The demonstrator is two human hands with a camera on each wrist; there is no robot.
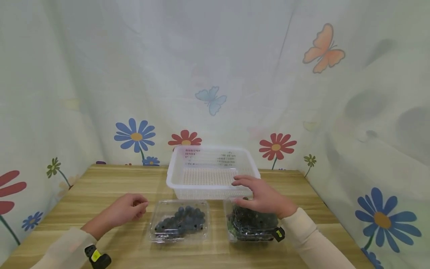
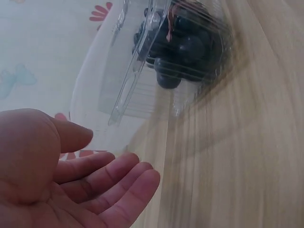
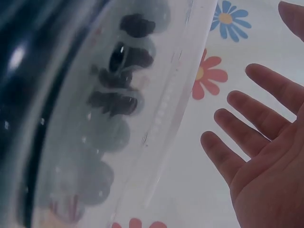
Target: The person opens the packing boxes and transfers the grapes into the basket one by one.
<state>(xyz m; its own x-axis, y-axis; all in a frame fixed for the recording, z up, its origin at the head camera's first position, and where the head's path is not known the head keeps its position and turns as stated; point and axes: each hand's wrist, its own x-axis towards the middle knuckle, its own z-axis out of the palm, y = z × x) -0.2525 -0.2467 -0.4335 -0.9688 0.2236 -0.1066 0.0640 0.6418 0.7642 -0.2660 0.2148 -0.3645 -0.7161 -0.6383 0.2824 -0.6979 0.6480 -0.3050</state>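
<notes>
A clear plastic box (image 1: 158,209) of dark grapes (image 1: 188,218) lies on the table in front of the white basket. My left hand (image 1: 125,210) is just left of that box, fingers loosely curled around nothing; the left wrist view shows its palm apart from the box. To the right, a second clear box (image 1: 231,233) also has dark grapes (image 1: 246,216) inside. Above this box my right hand (image 1: 263,197) hovers with spread fingers, partly hiding it. In the right wrist view, the right fingers (image 3: 266,111) are straight and hold nothing.
The white perforated basket (image 1: 170,182) stands behind both boxes, near the back of the wooden table (image 1: 134,243). A flower-and-butterfly curtain (image 1: 161,74) rises behind and at both sides. Each wrist wears a black strap with a yellow mark.
</notes>
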